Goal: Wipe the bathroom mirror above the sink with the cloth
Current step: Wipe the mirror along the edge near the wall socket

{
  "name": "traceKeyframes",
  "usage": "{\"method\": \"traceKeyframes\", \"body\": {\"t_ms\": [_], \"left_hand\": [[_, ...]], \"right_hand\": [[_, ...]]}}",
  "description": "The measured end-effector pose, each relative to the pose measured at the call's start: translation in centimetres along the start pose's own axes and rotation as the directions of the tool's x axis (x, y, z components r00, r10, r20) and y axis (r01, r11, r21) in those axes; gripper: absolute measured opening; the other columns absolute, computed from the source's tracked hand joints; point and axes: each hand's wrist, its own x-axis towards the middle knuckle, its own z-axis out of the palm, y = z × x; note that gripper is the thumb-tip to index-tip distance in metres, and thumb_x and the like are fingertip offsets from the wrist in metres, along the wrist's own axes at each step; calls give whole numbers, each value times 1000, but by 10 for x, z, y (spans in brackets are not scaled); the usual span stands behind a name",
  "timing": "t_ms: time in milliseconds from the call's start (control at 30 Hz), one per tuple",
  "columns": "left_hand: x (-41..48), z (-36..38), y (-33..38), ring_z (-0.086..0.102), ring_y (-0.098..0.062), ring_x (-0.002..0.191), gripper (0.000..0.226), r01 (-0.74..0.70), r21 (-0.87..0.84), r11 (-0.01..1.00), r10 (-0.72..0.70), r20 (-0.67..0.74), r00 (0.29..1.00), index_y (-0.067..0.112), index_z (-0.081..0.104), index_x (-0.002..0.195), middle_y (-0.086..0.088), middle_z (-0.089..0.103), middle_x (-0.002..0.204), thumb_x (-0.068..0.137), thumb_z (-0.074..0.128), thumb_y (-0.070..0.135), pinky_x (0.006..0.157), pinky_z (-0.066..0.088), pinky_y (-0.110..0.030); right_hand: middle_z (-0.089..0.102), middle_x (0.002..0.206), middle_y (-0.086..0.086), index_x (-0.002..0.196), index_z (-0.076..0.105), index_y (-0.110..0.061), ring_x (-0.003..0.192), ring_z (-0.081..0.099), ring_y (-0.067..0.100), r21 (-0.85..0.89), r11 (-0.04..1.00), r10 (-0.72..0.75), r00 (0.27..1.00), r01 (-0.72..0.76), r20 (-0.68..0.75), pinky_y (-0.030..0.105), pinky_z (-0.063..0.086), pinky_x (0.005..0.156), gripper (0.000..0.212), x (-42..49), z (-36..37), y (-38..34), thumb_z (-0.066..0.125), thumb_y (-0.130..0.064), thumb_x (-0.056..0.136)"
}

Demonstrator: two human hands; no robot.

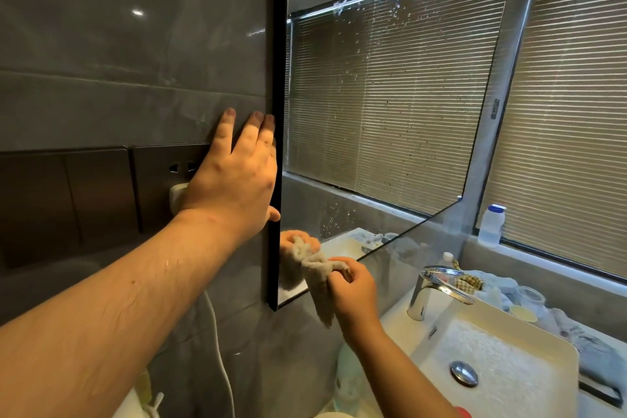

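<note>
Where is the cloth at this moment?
In the head view, the cloth sits at lower centre, gripped by the right hand against the mirror's lower left corner, left of the faucet.

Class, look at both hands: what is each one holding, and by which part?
The right hand pinches the cloth at its bunched upper end. The left hand holds nothing.

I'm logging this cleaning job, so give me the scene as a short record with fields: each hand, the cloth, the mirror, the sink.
left hand: flat on the grey wall, fingers straight, beside the mirror's black edge
right hand: grips the cloth at the mirror's lower left corner
cloth: beige, bunched, against the glass, tail hanging down
mirror: droplets and spots across the upper and middle glass
sink: white basin below right, chrome faucet at its back
</note>
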Motion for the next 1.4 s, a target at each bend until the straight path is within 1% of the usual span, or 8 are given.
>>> {"method": "traceKeyframes", "body": {"t_ms": [167, 267, 500, 733, 900, 1000, 1200, 1400], "left_hand": [[1, 1, 1, 5, -38, 147, 106, 1, 1, 1000, -1, 0, 1000, -2, 19, 148, -22, 7, 159, 80, 35, 78, 114, -1, -63], [1, 2, 0, 5, -38, 147, 106, 1, -3, 1000, -1, -1, 1000, -2, 18, 148, -22, 7, 159, 81, 35, 78, 114, -1, -63], [0, 2, 1, 4, -38, 147, 105, -1, 0, 1000, 1, -10, 1000, -3, 16, 149, -22, 5, 159, 82, 35, 76, 116, 1, -62], [0, 2, 0, 5, -39, 147, 106, -1, 1, 1000, 1, -20, 1000, -2, 18, 148, -22, 7, 159, 81, 37, 77, 115, 1, -62], [0, 3, 1, 5, -39, 147, 106, 0, -2, 1000, 0, -19, 1000, -3, 14, 149, -22, 6, 159, 82, 36, 77, 114, 0, -62], [1, 3, 1, 6, -39, 147, 107, 4, -10, 1000, -4, -23, 1000, -3, 14, 149, -22, 7, 159, 82, 37, 76, 114, 0, -62], [1, 4, 1, 5, -40, 147, 106, -1, -9, 1000, 1, -23, 1000, -3, 13, 149, -23, 7, 159, 83, 36, 76, 114, 1, -62], [0, 3, 1, 4, -40, 147, 104, -4, -2, 1000, 4, -18, 1000, -2, 13, 149, -23, 5, 159, 83, 35, 76, 115, 1, -62]], "right_hand": [[58, 90, -2, 81, 60, -27, 83, 57, 10, -117, 992, -71, 955, 38, -288, 26, 47, 75, 24, 5, 14, 19, 62, -3, 83], [56, 95, -8, 89, 58, -37, 91, 55, -5, -112, 986, -148, 964, 125, -222, 10, 41, 76, 42, -10, 26, 17, 58, 5, 85], [54, 124, -7, 128, 57, -20, 114, 60, 16, -130, 912, -402, 910, 388, -100, 28, 55, 88, 53, -38, 31, 44, 72, -13, 78], [63, 111, 3, 118, 69, -12, 108, 60, 8, -93, 892, -452, 880, 443, -142, 20, 50, 91, 38, -21, 39, 19, 74, -9, 81], [69, 94, -3, 102, 62, -31, 84, 67, 9, 106, 960, -219, 930, 260, -295, 20, 52, 73, 32, 6, 41, -8, 76, -9, 84], [70, 95, 0, 98, 66, -30, 84, 67, 12, 109, 974, -146, 919, 198, -367, 34, 58, 77, 17, 26, 35, -11, 74, -20, 87], [64, 99, 0, 97, 70, -11, 97, 61, 18, -36, 935, -341, 869, 352, -359, 46, 53, 81, 32, 11, 46, -8, 66, -38, 82], [65, 109, 3, 109, 75, -8, 109, 60, 6, -82, 868, -490, 821, 489, -292, 26, 50, 94, 31, 0, 60, -3, 75, -18, 79]]}}
